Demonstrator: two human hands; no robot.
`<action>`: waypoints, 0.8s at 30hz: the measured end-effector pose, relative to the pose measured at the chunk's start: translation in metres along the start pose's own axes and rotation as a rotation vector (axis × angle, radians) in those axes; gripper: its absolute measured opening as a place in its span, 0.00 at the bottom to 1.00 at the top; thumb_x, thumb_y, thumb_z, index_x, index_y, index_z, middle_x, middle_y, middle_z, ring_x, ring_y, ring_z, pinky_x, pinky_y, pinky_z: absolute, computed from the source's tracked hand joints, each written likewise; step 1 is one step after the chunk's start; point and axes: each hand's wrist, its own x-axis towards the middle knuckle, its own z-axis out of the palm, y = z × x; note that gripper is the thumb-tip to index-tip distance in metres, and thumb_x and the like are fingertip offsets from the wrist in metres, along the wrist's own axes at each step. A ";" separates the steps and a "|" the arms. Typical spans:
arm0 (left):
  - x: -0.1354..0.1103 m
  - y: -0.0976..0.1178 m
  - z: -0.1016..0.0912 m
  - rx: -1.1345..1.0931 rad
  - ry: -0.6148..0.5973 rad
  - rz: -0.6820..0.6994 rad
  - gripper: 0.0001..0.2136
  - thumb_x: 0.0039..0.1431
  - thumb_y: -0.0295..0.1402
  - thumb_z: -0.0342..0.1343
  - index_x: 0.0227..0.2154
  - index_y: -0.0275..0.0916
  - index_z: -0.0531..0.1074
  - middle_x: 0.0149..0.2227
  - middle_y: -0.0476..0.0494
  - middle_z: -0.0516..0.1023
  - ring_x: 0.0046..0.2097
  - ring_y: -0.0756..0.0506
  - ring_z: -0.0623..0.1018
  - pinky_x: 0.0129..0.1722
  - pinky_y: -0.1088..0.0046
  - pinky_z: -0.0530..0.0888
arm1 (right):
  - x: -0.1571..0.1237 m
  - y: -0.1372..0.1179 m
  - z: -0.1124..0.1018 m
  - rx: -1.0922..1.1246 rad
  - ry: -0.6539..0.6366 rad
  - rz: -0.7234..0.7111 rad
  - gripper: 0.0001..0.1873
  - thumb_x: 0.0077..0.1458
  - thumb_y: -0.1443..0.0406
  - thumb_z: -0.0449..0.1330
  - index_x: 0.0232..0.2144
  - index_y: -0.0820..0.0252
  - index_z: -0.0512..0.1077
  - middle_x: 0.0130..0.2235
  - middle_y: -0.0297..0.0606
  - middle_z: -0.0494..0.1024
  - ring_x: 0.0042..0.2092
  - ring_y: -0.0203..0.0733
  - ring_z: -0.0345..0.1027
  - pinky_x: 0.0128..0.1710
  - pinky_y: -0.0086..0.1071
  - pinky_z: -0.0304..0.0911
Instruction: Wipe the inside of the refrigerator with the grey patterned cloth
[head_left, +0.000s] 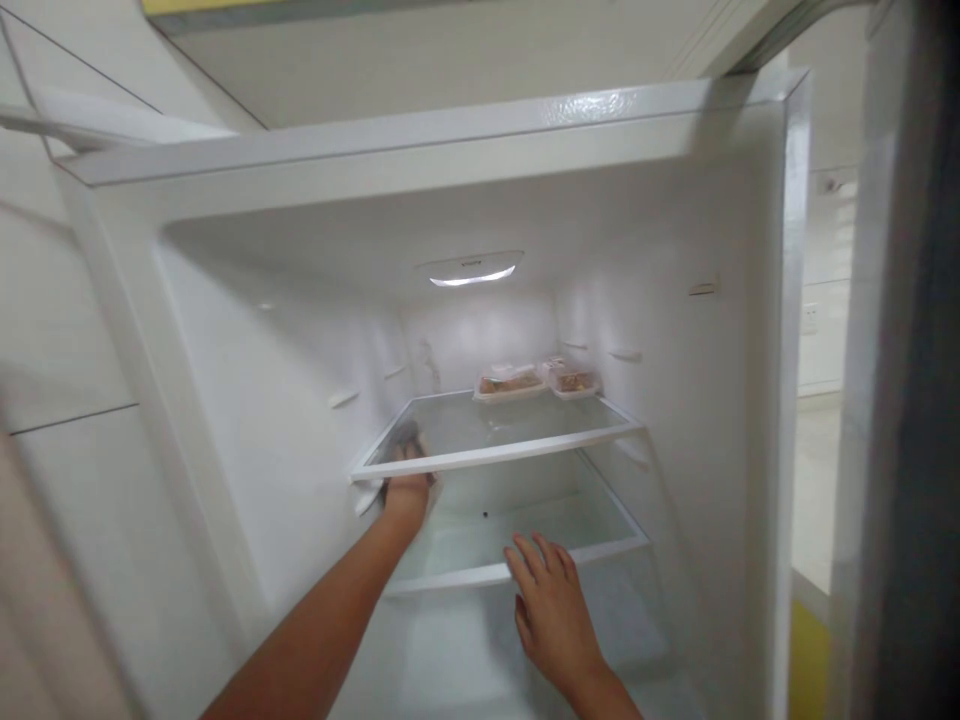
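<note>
I look into an open white fridge. My left hand (pixel 407 478) reaches up to the front left corner of the upper glass shelf (pixel 525 425). Its fingers curl over the shelf's white front rim, with a pale cloth (pixel 367 497) hanging just below the hand. My right hand (pixel 550 598) is lower, its fingers spread and resting on the front edge of the lower glass shelf (pixel 525 545). It holds nothing. Two clear food trays (pixel 510 382) (pixel 574 380) with brownish contents sit at the back of the upper shelf.
The fridge's lamp (pixel 471 270) glows in the ceiling of the compartment. The open door's edge (pixel 900 400) stands at the right. White cabinet panels (pixel 67 350) lie to the left. Small shelf supports stick out of both side walls.
</note>
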 end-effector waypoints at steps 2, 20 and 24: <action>-0.018 0.008 -0.011 0.096 -0.071 0.019 0.19 0.58 0.36 0.54 0.48 0.33 0.80 0.54 0.21 0.79 0.67 0.26 0.67 0.68 0.38 0.52 | 0.001 -0.001 -0.003 0.014 -0.032 0.008 0.34 0.56 0.72 0.54 0.64 0.47 0.64 0.68 0.33 0.66 0.69 0.50 0.54 0.69 0.48 0.45; -0.168 0.021 -0.099 0.578 -0.354 0.297 0.19 0.58 0.35 0.53 0.50 0.47 0.81 0.61 0.32 0.75 0.71 0.25 0.61 0.70 0.33 0.49 | -0.019 -0.008 -0.012 0.074 0.177 -0.012 0.35 0.53 0.77 0.50 0.64 0.60 0.64 0.67 0.44 0.68 0.71 0.49 0.53 0.70 0.51 0.52; -0.162 -0.006 -0.093 0.262 -0.295 0.365 0.19 0.58 0.40 0.47 0.42 0.52 0.84 0.57 0.31 0.79 0.69 0.25 0.64 0.68 0.30 0.49 | -0.060 -0.001 0.007 0.086 0.314 0.014 0.34 0.55 0.77 0.49 0.63 0.59 0.64 0.66 0.44 0.68 0.68 0.46 0.58 0.66 0.47 0.61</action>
